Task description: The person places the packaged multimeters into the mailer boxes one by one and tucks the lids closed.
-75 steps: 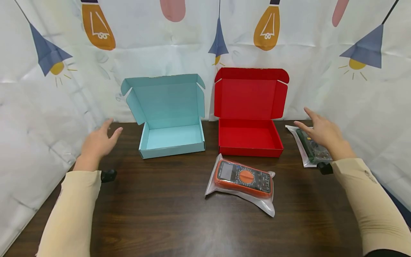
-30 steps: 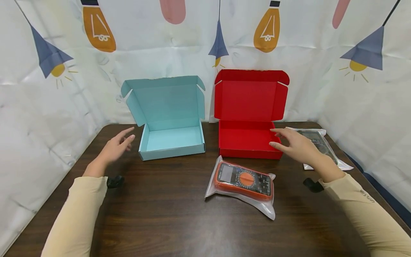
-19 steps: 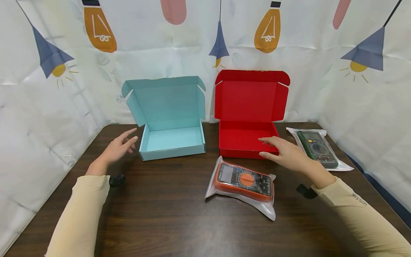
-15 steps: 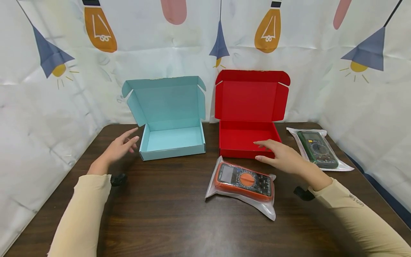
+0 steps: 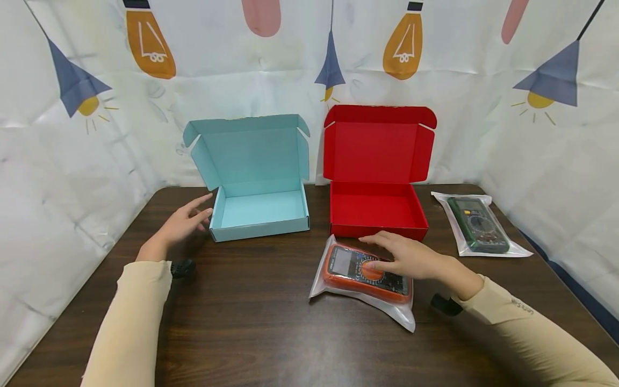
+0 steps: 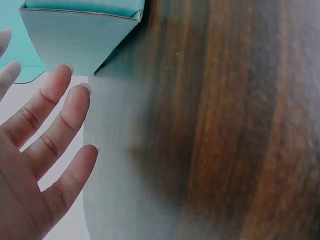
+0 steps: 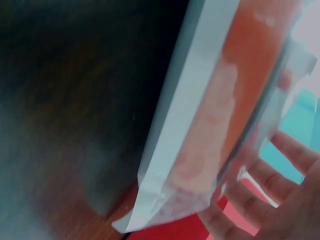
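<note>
An orange digital multimeter lies face up in a clear plastic bag on the table. My right hand is over its right half, fingers spread, thumb across the dial in the head view. In the right wrist view the bagged multimeter's orange side fills the middle, and the right fingers reach along its far side. My left hand hovers beside the light blue box, holding nothing, fingers loosely extended. The left wrist view shows the box's end wall just beyond those fingertips.
Behind the multimeter a red box stands with its lid raised, as does the blue one. A green multimeter in a plastic bag lies at the back right of the dark wooden table. A printed white curtain hangs behind.
My right hand has swept from above the bagged green multimeter at right, past the red box's front, down to the orange multimeter. My left hand has shifted right toward the blue box.
</note>
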`<state>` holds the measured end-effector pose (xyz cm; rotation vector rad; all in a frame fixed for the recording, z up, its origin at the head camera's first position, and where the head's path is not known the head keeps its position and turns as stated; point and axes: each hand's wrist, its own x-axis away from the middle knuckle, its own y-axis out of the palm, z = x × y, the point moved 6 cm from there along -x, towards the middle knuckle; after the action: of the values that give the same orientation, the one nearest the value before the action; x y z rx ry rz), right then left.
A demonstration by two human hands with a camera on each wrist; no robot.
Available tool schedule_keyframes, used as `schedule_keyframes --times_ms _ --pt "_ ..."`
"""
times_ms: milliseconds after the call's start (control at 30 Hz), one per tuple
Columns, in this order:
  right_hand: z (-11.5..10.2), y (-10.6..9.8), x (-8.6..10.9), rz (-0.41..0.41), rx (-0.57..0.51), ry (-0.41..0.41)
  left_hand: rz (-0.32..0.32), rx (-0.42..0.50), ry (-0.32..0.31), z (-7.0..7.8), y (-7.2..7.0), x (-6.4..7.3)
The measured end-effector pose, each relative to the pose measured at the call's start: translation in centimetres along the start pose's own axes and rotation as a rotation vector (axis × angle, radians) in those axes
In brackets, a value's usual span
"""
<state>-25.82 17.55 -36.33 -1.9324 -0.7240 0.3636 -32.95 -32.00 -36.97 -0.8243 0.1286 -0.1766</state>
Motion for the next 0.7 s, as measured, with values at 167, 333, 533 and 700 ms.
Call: schedule_keyframes --times_ms 167,333,533,700 --pt "-0.5 0.8 -0.2 -0.039 0.007 -0.006 -0.009 0.028 -0.016 -0.2 0.0 -0.2" --pt "-0.9 1.9 -0.1 -0.085 0.002 0.002 -0.045 0.041 -0.032 -0.6 0.2 -0.4" --pt "-2.0 3.1 -0.1 -0.131 0.026 -0.011 -0.069 0.078 -0.046 -1.1 0.6 -0.5" --pt "-2.9 3.3 0.0 -0.122 0.088 -0.073 -0.081 0.1 -0.025 -1.1 0.9 -0.7"
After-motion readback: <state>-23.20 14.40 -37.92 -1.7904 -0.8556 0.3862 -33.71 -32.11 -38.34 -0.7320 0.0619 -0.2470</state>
